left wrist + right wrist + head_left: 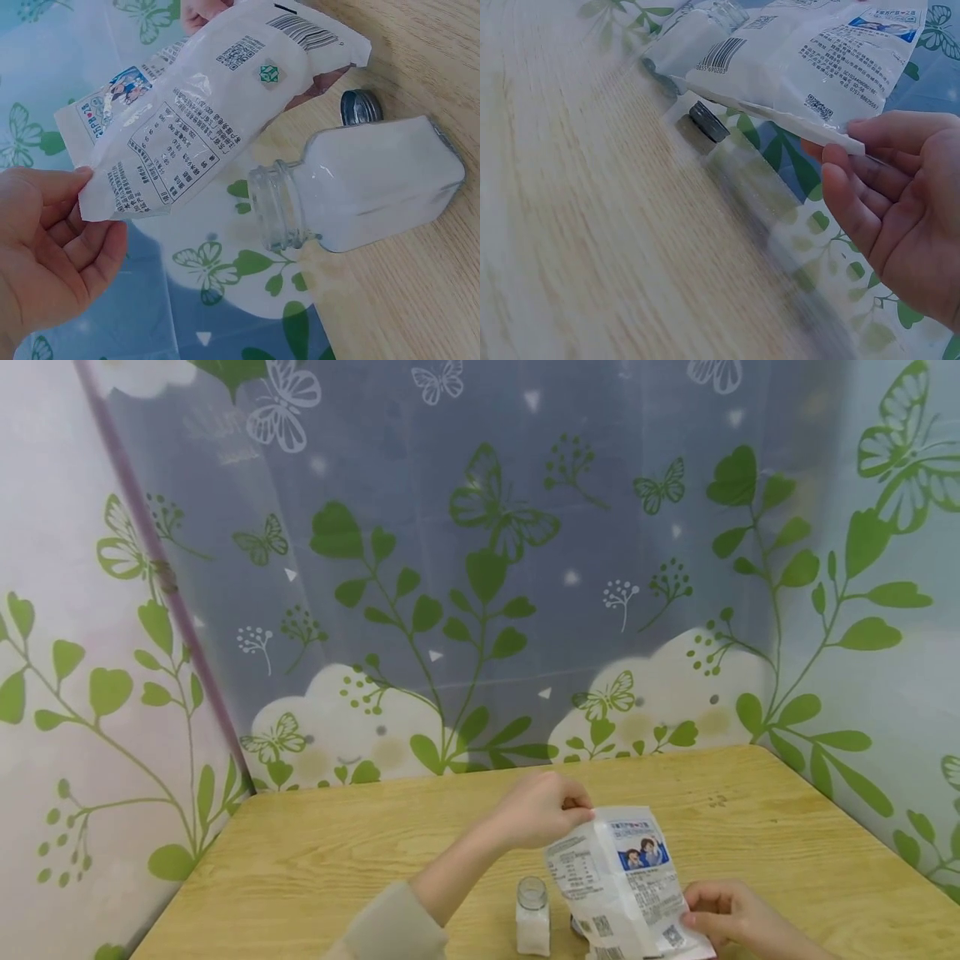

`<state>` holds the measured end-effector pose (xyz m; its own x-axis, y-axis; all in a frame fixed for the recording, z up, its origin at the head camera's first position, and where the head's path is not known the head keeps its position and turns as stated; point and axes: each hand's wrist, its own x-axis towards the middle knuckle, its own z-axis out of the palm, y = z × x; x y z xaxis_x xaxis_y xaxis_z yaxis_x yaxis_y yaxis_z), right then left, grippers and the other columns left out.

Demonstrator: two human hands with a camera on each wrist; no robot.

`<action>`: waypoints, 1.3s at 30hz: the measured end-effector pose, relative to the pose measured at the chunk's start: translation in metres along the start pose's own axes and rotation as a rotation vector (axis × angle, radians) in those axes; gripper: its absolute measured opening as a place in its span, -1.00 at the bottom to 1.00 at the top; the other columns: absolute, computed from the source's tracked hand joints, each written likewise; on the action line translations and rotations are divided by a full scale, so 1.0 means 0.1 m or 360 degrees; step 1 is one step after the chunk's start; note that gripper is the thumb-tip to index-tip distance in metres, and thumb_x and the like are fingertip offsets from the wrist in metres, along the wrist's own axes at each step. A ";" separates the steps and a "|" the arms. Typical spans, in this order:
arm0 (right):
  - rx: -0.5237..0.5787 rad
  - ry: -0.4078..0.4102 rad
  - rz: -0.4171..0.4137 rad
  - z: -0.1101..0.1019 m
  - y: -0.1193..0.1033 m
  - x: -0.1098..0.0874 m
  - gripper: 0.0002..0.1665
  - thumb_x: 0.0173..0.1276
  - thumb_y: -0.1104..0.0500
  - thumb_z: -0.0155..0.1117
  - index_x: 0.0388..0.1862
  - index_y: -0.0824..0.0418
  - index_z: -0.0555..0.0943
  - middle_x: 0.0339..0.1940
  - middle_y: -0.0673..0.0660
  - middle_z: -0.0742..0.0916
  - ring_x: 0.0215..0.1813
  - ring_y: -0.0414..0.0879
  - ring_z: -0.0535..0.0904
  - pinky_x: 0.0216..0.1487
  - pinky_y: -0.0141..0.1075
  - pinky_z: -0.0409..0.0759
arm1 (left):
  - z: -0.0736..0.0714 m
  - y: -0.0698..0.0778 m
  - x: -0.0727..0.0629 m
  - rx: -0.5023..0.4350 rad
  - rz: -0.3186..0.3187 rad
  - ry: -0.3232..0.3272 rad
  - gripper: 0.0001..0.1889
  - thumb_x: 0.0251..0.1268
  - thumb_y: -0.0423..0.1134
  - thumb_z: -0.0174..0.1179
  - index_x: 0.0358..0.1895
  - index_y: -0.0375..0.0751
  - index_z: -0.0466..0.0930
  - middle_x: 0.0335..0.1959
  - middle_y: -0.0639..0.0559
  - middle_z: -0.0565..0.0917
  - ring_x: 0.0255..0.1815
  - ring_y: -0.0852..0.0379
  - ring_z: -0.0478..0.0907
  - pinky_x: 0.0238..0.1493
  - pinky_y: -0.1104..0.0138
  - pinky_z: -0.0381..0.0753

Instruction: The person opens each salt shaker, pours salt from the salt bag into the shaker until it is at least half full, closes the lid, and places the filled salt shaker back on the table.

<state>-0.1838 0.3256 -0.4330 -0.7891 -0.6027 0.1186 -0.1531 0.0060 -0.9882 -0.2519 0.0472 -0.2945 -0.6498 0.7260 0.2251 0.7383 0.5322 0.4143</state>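
A white printed plastic pouch [637,885] is held up between both hands over the table. My left hand [542,810] pinches its upper left corner between thumb and fingers; the left wrist view shows this corner grip closely. With thumb and fingertips my right hand [900,187] pinches a lower corner of the pouch. Just left of the pouch stands an open, square glass jar [382,187], filled to near its shoulder with white contents. Its dark metal screw cap [709,122] lies on the table beside it, mostly hidden behind the pouch in the head view.
The wooden table [300,860] has a light yellow grain. Behind it hangs a blue and white curtain [420,568] with green leaves and butterflies, which continues along both sides. A purple pole [161,568] runs down to the table's far left corner.
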 end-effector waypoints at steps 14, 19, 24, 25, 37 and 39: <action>-0.0598 0.0205 0.0040 0.01 -0.17 0.15 -0.86 0.34 0.32 0.10 -0.31 0.41 0.56 -0.47 -0.11 0.65 -0.53 -0.31 0.48 -0.58 -0.34 0.52 | -0.11 0.05 0.01 0.0094 0.0075 0.0074 -0.87 0.27 -0.24 0.17 -0.30 -0.15 0.70 -0.45 0.18 0.64 -0.51 0.40 0.45 -0.44 0.56 0.42; -0.0806 0.0270 0.0074 0.05 -0.26 0.26 -0.91 0.28 0.24 0.20 -0.39 0.26 0.58 -0.57 -0.12 0.60 -0.57 -0.32 0.44 -0.61 -0.33 0.51 | -0.16 0.05 0.00 0.0172 0.0085 0.0120 -0.88 0.26 -0.24 0.18 -0.30 -0.14 0.70 -0.44 0.17 0.65 -0.49 0.40 0.46 -0.44 0.57 0.42; -0.0920 0.0304 0.0093 0.09 -0.32 0.35 -0.89 0.23 0.21 0.26 -0.44 0.22 0.57 -0.63 -0.11 0.56 -0.57 -0.33 0.41 -0.62 -0.35 0.49 | -0.20 0.04 -0.01 0.0203 0.0071 0.0148 -0.88 0.25 -0.24 0.19 -0.28 -0.14 0.71 -0.42 0.16 0.66 -0.46 0.39 0.48 -0.42 0.57 0.43; -0.0942 0.0308 0.0103 0.10 -0.32 0.37 -0.89 0.23 0.20 0.26 -0.45 0.22 0.57 -0.64 -0.10 0.56 -0.57 -0.33 0.41 -0.62 -0.34 0.49 | -0.20 0.04 -0.01 0.0214 0.0066 0.0151 -0.88 0.25 -0.23 0.19 -0.28 -0.14 0.71 -0.41 0.16 0.66 -0.46 0.39 0.48 -0.41 0.57 0.43; -0.1037 0.0351 0.0143 0.13 -0.40 0.51 -0.90 0.24 0.20 0.25 -0.34 0.23 0.57 -0.59 -0.06 0.60 -0.56 -0.26 0.46 -0.63 -0.32 0.50 | -0.26 0.01 0.00 0.0366 0.0066 0.0281 -0.87 0.24 -0.21 0.21 -0.27 -0.11 0.72 -0.36 0.13 0.68 -0.48 0.35 0.48 -0.53 0.56 0.38; -0.1005 0.0332 0.0138 0.13 -0.41 0.52 -0.89 0.25 0.20 0.25 -0.34 0.24 0.58 -0.60 -0.05 0.61 -0.57 -0.26 0.47 -0.63 -0.31 0.51 | -0.27 0.01 -0.01 0.0395 0.0069 0.0293 -0.87 0.24 -0.20 0.21 -0.27 -0.09 0.73 -0.35 0.14 0.69 -0.46 0.35 0.51 -0.52 0.56 0.39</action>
<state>-0.2108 0.2839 -0.3878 -0.9029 -0.4127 0.1201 -0.3526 0.5517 -0.7558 -0.2557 0.0352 -0.2704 -0.6217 0.6716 0.4031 0.7731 0.6089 0.1778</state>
